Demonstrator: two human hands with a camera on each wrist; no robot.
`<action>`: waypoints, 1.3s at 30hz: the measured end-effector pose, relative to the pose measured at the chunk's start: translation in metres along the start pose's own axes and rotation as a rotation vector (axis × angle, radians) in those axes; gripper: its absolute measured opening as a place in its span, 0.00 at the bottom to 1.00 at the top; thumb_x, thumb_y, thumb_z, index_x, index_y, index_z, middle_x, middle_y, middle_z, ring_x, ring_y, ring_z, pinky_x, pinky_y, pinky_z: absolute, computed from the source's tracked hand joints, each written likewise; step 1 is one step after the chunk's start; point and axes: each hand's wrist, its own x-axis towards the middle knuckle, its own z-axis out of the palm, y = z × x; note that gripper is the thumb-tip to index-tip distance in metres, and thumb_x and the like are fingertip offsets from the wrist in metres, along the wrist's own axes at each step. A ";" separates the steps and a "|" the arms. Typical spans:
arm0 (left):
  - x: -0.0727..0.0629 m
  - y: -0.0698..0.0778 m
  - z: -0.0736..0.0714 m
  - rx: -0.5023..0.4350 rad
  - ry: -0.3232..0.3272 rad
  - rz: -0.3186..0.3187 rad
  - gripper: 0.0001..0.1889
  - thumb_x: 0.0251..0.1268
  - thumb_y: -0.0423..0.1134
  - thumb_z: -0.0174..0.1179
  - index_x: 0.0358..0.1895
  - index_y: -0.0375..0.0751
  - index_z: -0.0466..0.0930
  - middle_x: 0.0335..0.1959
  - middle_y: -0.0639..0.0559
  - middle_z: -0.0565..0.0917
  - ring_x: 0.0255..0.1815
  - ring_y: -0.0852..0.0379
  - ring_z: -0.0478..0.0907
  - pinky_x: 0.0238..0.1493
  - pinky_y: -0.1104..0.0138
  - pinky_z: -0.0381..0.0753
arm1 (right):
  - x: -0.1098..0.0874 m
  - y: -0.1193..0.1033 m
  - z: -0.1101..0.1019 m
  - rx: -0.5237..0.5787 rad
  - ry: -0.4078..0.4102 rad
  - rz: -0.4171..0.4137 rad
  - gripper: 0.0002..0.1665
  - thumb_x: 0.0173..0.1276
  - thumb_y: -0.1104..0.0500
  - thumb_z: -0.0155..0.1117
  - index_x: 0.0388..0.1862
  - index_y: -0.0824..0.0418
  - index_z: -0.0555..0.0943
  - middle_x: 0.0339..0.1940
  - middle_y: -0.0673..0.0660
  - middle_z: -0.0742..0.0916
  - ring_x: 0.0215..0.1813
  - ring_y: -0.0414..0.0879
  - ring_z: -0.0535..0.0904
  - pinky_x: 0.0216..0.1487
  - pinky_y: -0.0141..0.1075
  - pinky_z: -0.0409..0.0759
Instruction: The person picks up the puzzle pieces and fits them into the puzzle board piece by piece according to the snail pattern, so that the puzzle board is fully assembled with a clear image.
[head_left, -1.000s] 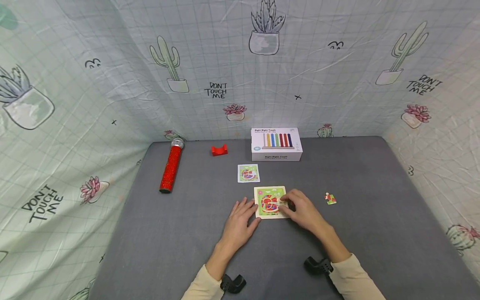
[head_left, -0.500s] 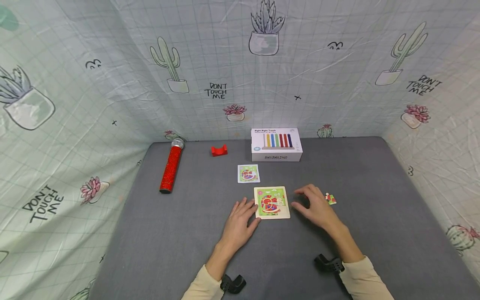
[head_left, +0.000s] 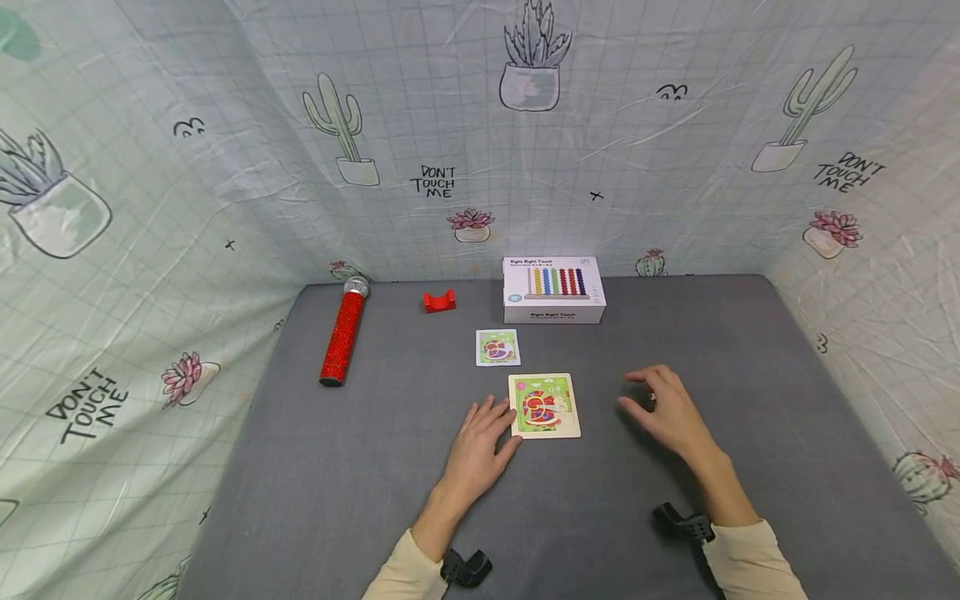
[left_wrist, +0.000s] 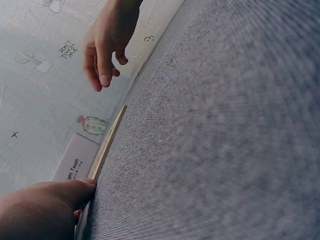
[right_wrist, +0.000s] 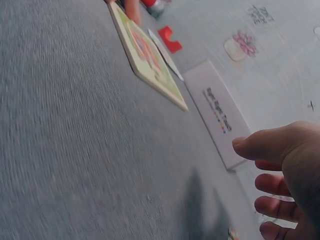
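A square wooden jigsaw board (head_left: pixel 543 406) with a colourful picture lies flat on the grey table. My left hand (head_left: pixel 477 446) rests at its left side, fingers extended and fingertips touching the edge. In the left wrist view the thumb (left_wrist: pixel 80 190) meets the board's pale edge (left_wrist: pixel 111 140). To the right of the board, my right hand (head_left: pixel 671 412) hovers above the table with thumb and fingers apart, holding nothing. A small jigsaw piece (right_wrist: pixel 232 233) shows at the bottom of the right wrist view; in the head view that hand mostly hides it.
Behind the board lies a small picture card (head_left: pixel 497 347), and beyond it a white box (head_left: pixel 553 292) printed with coloured bead columns. A red curved block (head_left: pixel 439 302) sits at the back. The red glittery microphone (head_left: pixel 343 333) lies at the left.
My right hand has left the board's right edge and moved right, over the loose jigsaw piece. My left hand and the board have stayed in place.
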 end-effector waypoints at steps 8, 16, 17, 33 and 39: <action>0.000 0.000 0.001 -0.002 -0.001 -0.001 0.23 0.68 0.49 0.64 0.63 0.42 0.81 0.68 0.49 0.79 0.76 0.46 0.68 0.79 0.49 0.62 | -0.004 0.017 -0.006 0.032 -0.021 0.050 0.23 0.64 0.60 0.72 0.56 0.67 0.80 0.53 0.65 0.79 0.57 0.61 0.72 0.57 0.59 0.72; 0.000 0.001 0.000 -0.001 -0.003 -0.001 0.23 0.69 0.49 0.64 0.63 0.42 0.81 0.68 0.49 0.79 0.76 0.47 0.68 0.79 0.49 0.62 | -0.007 0.029 -0.010 -0.005 -0.050 0.103 0.25 0.65 0.60 0.71 0.58 0.69 0.79 0.53 0.68 0.77 0.55 0.64 0.72 0.54 0.60 0.73; 0.000 0.001 0.000 0.000 -0.003 -0.001 0.23 0.68 0.49 0.64 0.62 0.42 0.81 0.68 0.49 0.79 0.76 0.47 0.68 0.79 0.49 0.62 | -0.007 0.030 -0.010 -0.009 -0.054 0.111 0.25 0.65 0.60 0.71 0.59 0.69 0.78 0.53 0.68 0.77 0.55 0.63 0.72 0.54 0.60 0.73; 0.000 0.001 -0.001 -0.002 0.009 0.010 0.23 0.68 0.48 0.65 0.62 0.41 0.81 0.67 0.47 0.79 0.75 0.45 0.69 0.78 0.48 0.63 | -0.004 0.037 -0.015 -0.028 -0.162 0.191 0.29 0.68 0.61 0.67 0.64 0.75 0.74 0.53 0.73 0.76 0.54 0.65 0.73 0.56 0.61 0.73; 0.000 0.001 -0.001 0.004 0.006 0.006 0.23 0.68 0.48 0.64 0.63 0.42 0.81 0.68 0.48 0.79 0.75 0.46 0.69 0.78 0.48 0.63 | -0.002 0.033 -0.017 -0.041 -0.202 0.220 0.27 0.69 0.60 0.66 0.63 0.75 0.74 0.53 0.74 0.75 0.53 0.65 0.73 0.54 0.61 0.74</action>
